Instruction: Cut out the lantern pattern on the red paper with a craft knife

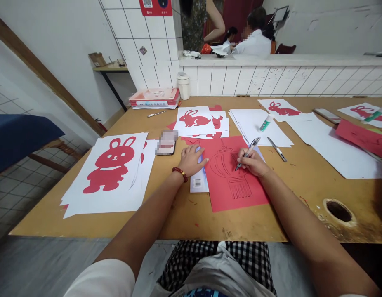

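Observation:
A red sheet of paper lies in front of me, bearing a lantern outline with a fringe below it. My right hand grips a pen, its tip down on the right side of the lantern. With fingers spread, my left hand rests flat at the sheet's left edge. Under the red sheet, a booklet with a barcode sticks out. A phone lies left of my left hand. To the right of my right hand is a craft knife.
White sheets with red rabbit cut-outs lie at the left and back. A glue stick rests on blank paper. A cup stands beside a stack of books. The wooden table has a hole at right.

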The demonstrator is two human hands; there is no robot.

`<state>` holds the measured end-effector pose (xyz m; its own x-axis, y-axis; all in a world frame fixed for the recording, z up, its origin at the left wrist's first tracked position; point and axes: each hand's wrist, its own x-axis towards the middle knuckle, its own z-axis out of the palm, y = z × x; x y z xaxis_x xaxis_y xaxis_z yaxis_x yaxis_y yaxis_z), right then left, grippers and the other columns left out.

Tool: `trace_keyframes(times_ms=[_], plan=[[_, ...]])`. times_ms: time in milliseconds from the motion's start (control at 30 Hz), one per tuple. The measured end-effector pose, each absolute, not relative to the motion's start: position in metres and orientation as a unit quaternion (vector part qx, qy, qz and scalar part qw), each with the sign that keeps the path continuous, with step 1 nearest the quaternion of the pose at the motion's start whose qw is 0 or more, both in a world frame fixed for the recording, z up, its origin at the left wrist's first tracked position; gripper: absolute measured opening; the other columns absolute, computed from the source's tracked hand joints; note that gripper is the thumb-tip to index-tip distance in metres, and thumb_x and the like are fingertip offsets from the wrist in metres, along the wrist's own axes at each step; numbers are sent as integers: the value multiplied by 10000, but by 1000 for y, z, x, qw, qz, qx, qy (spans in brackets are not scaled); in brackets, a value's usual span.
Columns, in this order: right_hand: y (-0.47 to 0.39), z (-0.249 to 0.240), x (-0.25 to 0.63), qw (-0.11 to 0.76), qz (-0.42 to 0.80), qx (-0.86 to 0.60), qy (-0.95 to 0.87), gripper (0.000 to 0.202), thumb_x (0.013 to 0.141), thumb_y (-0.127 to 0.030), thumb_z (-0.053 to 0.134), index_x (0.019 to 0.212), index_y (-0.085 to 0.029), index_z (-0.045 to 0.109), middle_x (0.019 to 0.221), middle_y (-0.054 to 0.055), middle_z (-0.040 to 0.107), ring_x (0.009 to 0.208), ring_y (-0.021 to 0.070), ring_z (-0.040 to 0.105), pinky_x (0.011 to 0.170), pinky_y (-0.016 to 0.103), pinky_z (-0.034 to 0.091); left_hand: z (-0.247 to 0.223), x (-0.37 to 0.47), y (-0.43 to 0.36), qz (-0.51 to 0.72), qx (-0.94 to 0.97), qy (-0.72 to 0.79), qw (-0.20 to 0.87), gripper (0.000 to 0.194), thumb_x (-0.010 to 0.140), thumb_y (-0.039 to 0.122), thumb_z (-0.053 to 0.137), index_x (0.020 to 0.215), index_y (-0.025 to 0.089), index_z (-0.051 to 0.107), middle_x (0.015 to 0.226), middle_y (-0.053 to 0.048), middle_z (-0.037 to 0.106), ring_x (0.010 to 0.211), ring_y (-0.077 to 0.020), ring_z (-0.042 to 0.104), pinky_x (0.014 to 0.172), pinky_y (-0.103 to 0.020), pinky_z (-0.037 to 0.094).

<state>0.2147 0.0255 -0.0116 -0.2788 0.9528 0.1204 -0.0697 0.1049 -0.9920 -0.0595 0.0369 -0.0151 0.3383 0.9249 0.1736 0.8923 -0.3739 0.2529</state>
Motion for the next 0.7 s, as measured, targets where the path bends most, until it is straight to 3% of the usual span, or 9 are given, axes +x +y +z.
trace_keyframes(times_ms=[700], plan=[[26,-11,214,462,537,-386,-591,217,655,-273,736,600,-202,538,416,-54,489,368,72,372,395,214,251,-18,-60,39,155,817,553,54,496,955,473,546,1390,238,577,1502,-124,490,1422,-314,391,1202,-525,254]])
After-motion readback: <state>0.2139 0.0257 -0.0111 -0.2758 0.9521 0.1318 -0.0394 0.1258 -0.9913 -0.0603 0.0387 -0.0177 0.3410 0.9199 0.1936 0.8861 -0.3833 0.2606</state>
